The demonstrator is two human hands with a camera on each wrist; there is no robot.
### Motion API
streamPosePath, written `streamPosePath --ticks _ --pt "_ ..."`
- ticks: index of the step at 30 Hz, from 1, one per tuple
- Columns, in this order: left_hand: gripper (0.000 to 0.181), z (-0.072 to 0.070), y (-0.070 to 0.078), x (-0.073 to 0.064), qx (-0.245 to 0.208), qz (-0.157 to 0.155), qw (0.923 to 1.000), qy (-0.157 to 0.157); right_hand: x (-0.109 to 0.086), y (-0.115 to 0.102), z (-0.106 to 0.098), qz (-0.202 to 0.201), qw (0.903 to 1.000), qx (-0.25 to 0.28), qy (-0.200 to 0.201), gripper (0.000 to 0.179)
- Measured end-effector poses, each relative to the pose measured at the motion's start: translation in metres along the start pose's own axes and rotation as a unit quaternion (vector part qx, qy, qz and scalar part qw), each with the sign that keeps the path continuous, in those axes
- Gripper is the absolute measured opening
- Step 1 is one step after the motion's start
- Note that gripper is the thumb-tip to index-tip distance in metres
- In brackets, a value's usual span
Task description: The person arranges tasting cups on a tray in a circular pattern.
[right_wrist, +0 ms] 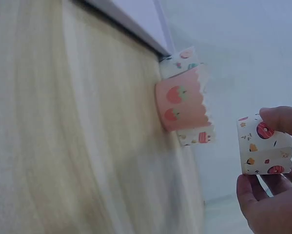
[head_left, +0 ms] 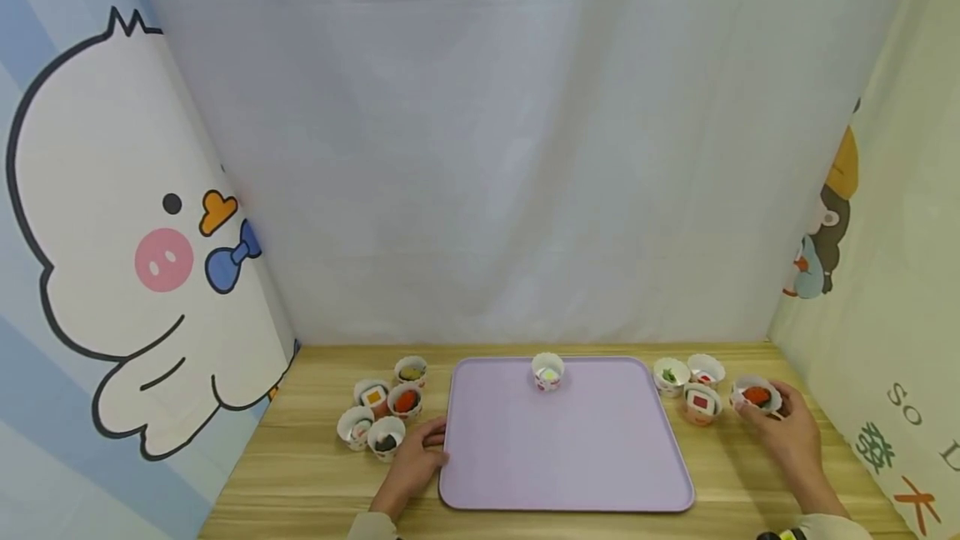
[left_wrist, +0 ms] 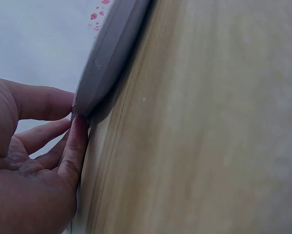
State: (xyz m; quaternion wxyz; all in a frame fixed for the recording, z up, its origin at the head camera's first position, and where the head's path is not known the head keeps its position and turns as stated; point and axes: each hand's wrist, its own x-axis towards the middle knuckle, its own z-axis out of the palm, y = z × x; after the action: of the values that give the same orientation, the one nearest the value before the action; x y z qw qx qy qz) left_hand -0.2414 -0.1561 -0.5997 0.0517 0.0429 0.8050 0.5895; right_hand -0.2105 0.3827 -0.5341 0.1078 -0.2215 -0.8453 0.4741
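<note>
My right hand (head_left: 791,432) grips a white paper baking cup (head_left: 744,388) with a red-orange piece (head_left: 757,396) inside. In the right wrist view this cup (right_wrist: 265,146) shows doughnut prints, with thumb on one side and fingers on the other, raised off the wood. My left hand (head_left: 416,461) is at the left edge of a lilac tray (head_left: 562,457). There, in the left wrist view, thumb and fingertips pinch the tray's rim (left_wrist: 94,78). One printed cup (head_left: 547,373) with a pale green and white piece stands on the tray by its far edge.
Right of the tray stand a cup with green (head_left: 670,377), a cup with a red-centred piece (head_left: 705,370) and a pink strawberry cup (head_left: 701,405). Several filled cups, one with dark filling (head_left: 386,440), cluster on the left. A curtain (head_left: 525,190) hangs behind the wooden table (head_left: 262,473).
</note>
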Motion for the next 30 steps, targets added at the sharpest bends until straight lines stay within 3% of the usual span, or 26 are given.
streamPosePath --ticks 7,12,15,16,30 --pt "0.064 -0.002 -0.005 0.001 -0.003 -0.001 1.0 -0.008 -0.006 -0.016 -0.001 -0.003 0.9997 0.016 -0.016 0.084" --pt "0.064 -0.001 -0.011 0.004 0.0 -0.001 1.0 -0.006 -0.012 -0.028 0.002 -0.036 0.9991 0.018 -0.011 0.082" --pt "0.064 -0.001 -0.01 0.003 0.001 0.0 1.0 -0.004 -0.017 -0.035 0.005 -0.057 0.9981 0.022 -0.011 0.081" --pt "0.063 -0.001 -0.004 0.0 0.003 0.0 1.0 -0.004 -0.018 -0.037 0.006 -0.062 0.9978 0.022 -0.01 0.08" --pt "0.063 0.001 -0.002 0.002 0.009 0.0 1.0 -0.001 -0.028 -0.063 0.023 -0.134 0.989 0.047 -0.043 0.071"
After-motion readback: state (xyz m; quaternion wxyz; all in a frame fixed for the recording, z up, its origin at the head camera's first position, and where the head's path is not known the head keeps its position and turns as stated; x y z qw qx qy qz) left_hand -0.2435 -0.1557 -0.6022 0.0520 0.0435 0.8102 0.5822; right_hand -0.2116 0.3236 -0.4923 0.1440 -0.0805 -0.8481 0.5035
